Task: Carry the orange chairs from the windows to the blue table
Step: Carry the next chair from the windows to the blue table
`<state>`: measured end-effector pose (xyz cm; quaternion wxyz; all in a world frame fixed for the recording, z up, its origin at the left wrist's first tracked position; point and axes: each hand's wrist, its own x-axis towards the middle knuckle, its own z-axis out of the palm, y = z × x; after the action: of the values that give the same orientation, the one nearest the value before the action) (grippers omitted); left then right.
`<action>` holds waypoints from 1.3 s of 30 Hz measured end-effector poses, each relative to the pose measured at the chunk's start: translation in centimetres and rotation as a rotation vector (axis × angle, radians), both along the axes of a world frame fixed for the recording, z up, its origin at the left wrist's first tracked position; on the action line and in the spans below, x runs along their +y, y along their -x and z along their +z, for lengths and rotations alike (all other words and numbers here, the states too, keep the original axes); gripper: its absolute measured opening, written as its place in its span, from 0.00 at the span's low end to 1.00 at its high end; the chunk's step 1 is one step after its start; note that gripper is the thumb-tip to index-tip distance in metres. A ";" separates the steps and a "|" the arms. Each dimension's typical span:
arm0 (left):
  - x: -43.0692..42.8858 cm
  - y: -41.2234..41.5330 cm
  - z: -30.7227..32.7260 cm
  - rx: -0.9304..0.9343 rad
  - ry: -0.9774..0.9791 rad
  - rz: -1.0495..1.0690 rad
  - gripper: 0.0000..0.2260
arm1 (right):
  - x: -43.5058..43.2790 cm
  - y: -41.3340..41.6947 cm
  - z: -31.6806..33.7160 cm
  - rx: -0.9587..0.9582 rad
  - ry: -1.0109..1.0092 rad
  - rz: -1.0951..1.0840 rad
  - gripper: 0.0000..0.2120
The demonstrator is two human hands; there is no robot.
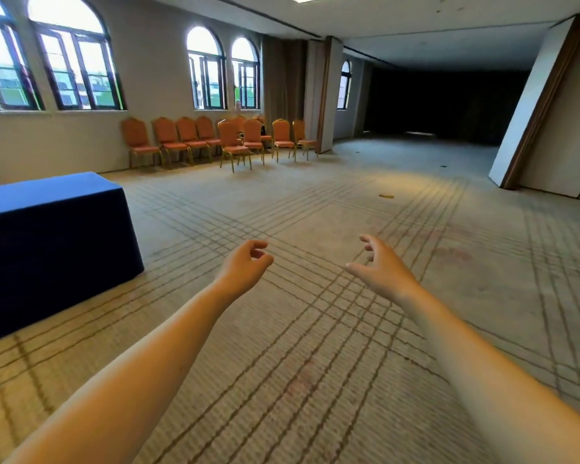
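Note:
Several orange chairs [235,139] with gold legs stand in a loose row under the arched windows [221,72] on the far wall. A table under a blue cloth [47,209] is at the left, closer to me. Both my arms reach forward over the carpet. My left hand [246,264] hangs with loosely curled fingers and holds nothing. My right hand [379,266] is spread, its fingers relaxed, and also holds nothing. The chairs are far beyond both hands.
Patterned carpet [315,212] stretches between me and the chairs. A folded partition wall [549,112] leans in at the right, another partition [329,95] ends the chair row, and a dark room section [449,105] lies behind. A small yellow scrap [385,196] lies on the carpet.

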<state>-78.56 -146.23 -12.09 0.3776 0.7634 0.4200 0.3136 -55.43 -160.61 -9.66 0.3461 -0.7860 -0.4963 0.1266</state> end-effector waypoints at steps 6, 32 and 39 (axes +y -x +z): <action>14.2 -8.4 -1.3 -0.017 0.007 0.049 0.16 | 15.5 -9.1 -1.4 -0.018 -0.010 0.072 0.37; 70.4 -52.6 1.1 0.081 0.063 0.111 0.19 | 75.3 -55.1 0.6 -0.028 0.009 0.230 0.35; 85.7 -61.4 0.7 0.084 0.087 0.149 0.19 | 92.0 -65.2 0.2 -0.057 0.005 0.231 0.36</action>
<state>-17.19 -60.58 -11.35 0.3681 0.7254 0.5040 0.2901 9.81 -68.61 -9.50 0.3129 -0.7279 -0.5927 0.1446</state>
